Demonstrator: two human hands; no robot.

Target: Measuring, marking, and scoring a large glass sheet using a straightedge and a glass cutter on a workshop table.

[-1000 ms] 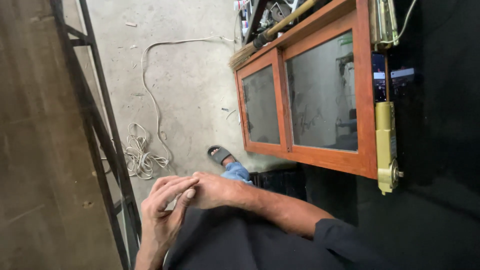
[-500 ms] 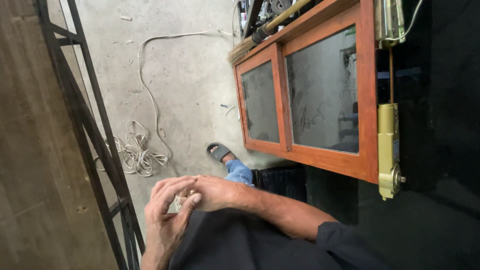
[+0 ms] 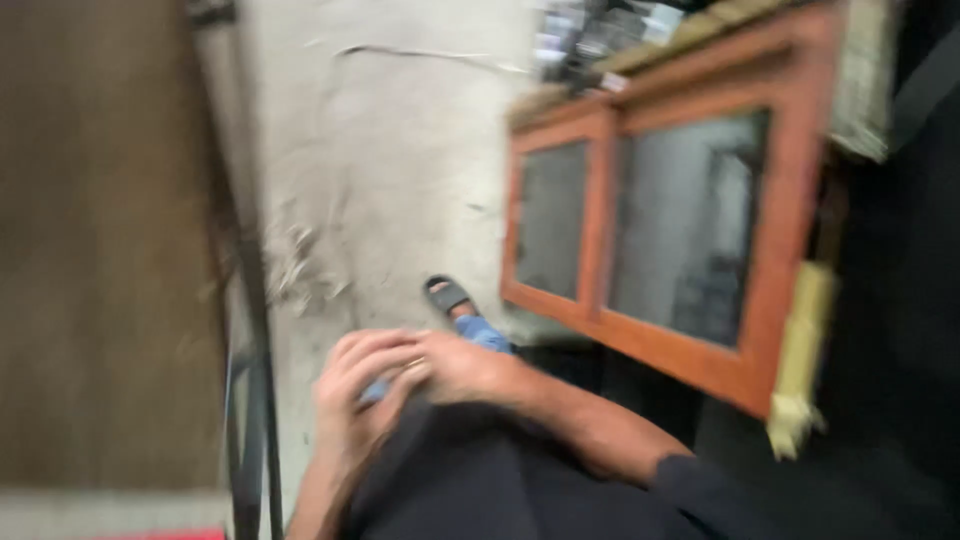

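Note:
The view is blurred by motion. My left hand (image 3: 352, 392) and my right hand (image 3: 462, 366) are pressed together in front of my dark shirt (image 3: 470, 480). The left hand's fingers curl over the right hand's fingertips. Whether anything small sits between them is too blurred to tell. My right forearm runs in from the lower right out of a dark sleeve (image 3: 700, 485). Just beyond the hands are a blue trouser leg (image 3: 482, 331) and a foot in a dark sandal (image 3: 447, 294) on the concrete floor (image 3: 400, 170).
An orange wooden window frame (image 3: 600, 210) with two dark panes fills the right. A yellowish tool (image 3: 800, 360) lies by its edge on a black surface. A dark metal frame (image 3: 250, 330) and a brown wall (image 3: 100, 250) are at the left. A tangled cord (image 3: 300, 265) lies on the floor.
The camera has swung, so the window frame and floor have shifted and everything is now blurred. My hands stay pressed together in front of my body.

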